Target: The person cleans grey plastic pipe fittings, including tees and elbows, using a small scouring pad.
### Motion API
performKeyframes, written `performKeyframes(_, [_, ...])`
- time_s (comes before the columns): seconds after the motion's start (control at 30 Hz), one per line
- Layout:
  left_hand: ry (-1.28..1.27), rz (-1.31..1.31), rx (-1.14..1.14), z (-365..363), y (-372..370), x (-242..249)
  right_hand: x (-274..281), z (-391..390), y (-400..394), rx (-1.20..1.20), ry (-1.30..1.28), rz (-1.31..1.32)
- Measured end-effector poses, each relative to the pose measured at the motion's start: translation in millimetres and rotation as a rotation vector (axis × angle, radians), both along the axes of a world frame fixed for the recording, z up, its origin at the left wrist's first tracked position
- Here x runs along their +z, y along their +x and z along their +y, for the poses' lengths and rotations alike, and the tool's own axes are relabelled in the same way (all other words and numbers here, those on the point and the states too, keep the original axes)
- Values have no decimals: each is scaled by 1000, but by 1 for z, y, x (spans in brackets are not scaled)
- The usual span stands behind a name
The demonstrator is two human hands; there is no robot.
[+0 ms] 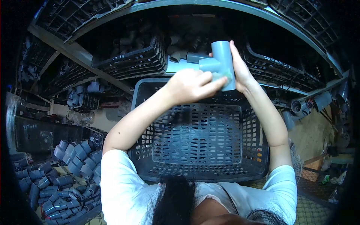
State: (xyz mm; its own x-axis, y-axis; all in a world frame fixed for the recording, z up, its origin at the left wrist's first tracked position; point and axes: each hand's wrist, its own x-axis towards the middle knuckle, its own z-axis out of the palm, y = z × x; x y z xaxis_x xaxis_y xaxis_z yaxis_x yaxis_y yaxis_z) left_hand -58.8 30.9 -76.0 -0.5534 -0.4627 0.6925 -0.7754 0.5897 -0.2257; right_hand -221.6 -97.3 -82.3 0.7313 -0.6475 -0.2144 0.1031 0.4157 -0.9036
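Note:
A grey tee-shaped pipe fitting (pixel 224 56) is held up above the far rim of a black plastic basket (pixel 197 131). My right hand (pixel 239 67) supports it along its right side, palm against the tube and fingers mostly hidden behind. On the near left side of the fitting, my left hand (pixel 198 85) is closed, pressing its fingertips on the lower tube around a small pale greenish patch. What the left fingers pinch there is too small to name. The basket's slotted floor shows below both forearms.
Behind the basket, black crates (pixel 127 62) of fittings stand on a shelf, with another crate (pixel 281 71) at right. Loose grey fittings (pixel 56 187) lie piled at lower left. More fittings (pixel 298 107) sit beyond the right forearm. A metal beam (pixel 75 52) crosses the upper left.

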Motion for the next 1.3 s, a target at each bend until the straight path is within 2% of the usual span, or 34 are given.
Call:
performKeyframes(0.07, [-42, 1, 33, -2, -4, 2, -1, -5, -3, 22, 9, -29])
performKeyframes(0.1, [-63, 92, 90, -7, -1, 2, 4, 2, -3, 22, 11, -27])
performKeyframes(0.17, [-59, 249, 252, -15, 3, 3, 15, 23, 2, -125, -163, -6])
performKeyframes(0.2, [20, 300, 323, -13, 3, 3, 14, 23, 2, -122, -164, -10])
performKeyframes(0.27, [1, 316, 324, -9, -3, -1, 7, 18, 3, -193, -293, -5])
performKeyframes(0.33, [-15, 317, 211, -8, -12, -8, 12, 28, 7, -276, -119, -134])
performKeyframes(0.4, [-2, 232, 136, -8, -11, -8, -9, 20, 5, -281, -87, -160])
performKeyframes(0.47, [-124, 215, 158, -16, 1, -2, -7, 27, 6, -223, -144, -211])
performKeyframes(0.53, [-155, 361, 339, -24, 14, -2, 8, 41, 17, -330, -62, -193])
performKeyframes(0.57, [-143, 372, 341, -23, 18, -6, 11, 39, 15, -240, 17, -234])
performKeyframes(0.6, [-131, 389, 333, -21, 20, -8, 11, 41, 16, -303, 87, -217])
performKeyframes(0.67, [-154, 256, 239, -12, 11, -14, -2, 21, 11, -220, 86, -233])
performKeyframes(0.73, [-259, 219, 182, -16, 4, -16, 1, 18, 10, -164, 129, -228])
performKeyframes(0.8, [-344, 112, 216, -19, 16, -11, 7, 20, 8, -20, 198, -336])
performKeyframes(0.83, [-353, 106, 252, -20, 20, -11, 1, 15, 8, -133, 185, -299])
performKeyframes(0.93, [-371, 236, 320, -28, 30, -17, 13, 27, 7, -231, 207, -233])
performKeyframes(1.0, [-298, 219, 223, -27, 30, -24, 10, 16, 5, -260, 140, -208])
performKeyframes(1.13, [-393, 238, 103, -23, 24, -15, -13, -23, -13, 25, 209, -365])
performKeyframes(1.17, [-432, 243, 88, -25, 22, -14, -17, -25, -17, -144, 161, -242])
performKeyframes(1.27, [-475, 168, 58, -26, 12, -18, -29, -47, -28, 38, 115, -261])
performKeyframes(1.3, [-470, 165, 73, -27, 10, -23, -19, -39, -20, 167, 200, -320])
